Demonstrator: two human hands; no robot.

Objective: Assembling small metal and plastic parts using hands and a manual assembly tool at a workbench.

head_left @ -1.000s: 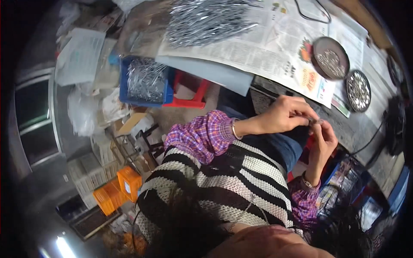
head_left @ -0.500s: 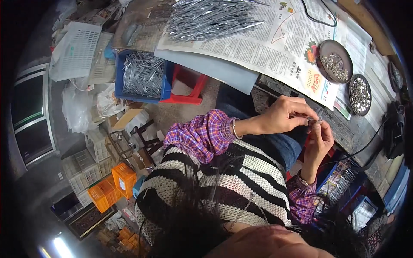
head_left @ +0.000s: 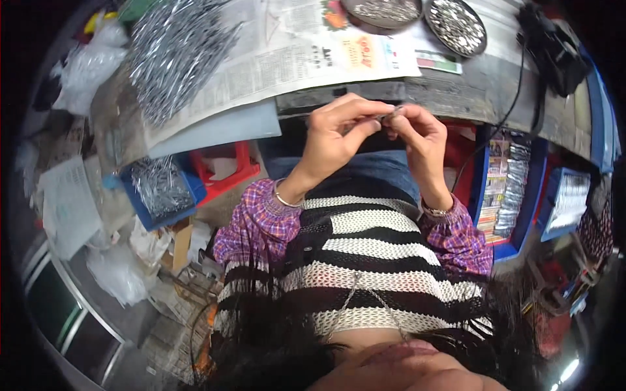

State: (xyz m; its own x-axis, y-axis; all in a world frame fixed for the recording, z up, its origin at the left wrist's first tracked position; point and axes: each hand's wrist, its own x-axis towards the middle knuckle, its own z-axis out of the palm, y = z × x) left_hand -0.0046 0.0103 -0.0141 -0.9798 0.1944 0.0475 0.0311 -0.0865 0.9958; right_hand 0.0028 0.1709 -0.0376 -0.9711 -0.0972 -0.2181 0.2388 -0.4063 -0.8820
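Note:
Above my lap, just off the near edge of the wooden bench (head_left: 469,98), both hands meet fingertip to fingertip. My left hand (head_left: 329,140) is closed in a pinch, thumb against forefinger. Opposite it, my right hand (head_left: 425,140) pinches too. Between the fingertips is a small dark metal piece (head_left: 386,120), mostly covered, its shape too small to make out. Beyond the hands, newspaper (head_left: 280,65) covers part of the bench. On it, at the left, lies a heap of thin silvery metal strips (head_left: 179,62).
Small shiny metal parts fill two dark round dishes, a larger one (head_left: 391,26) and a smaller one (head_left: 483,45). A black corded device (head_left: 554,55) sits at the right. Below the bench are a blue bin (head_left: 194,188) of strips, a red stool (head_left: 246,163) and a blue crate (head_left: 527,225).
The view has turned and shifted, so the bench and its dishes sit higher in the picture. Both hands stay together at the fingertips, still pinching.

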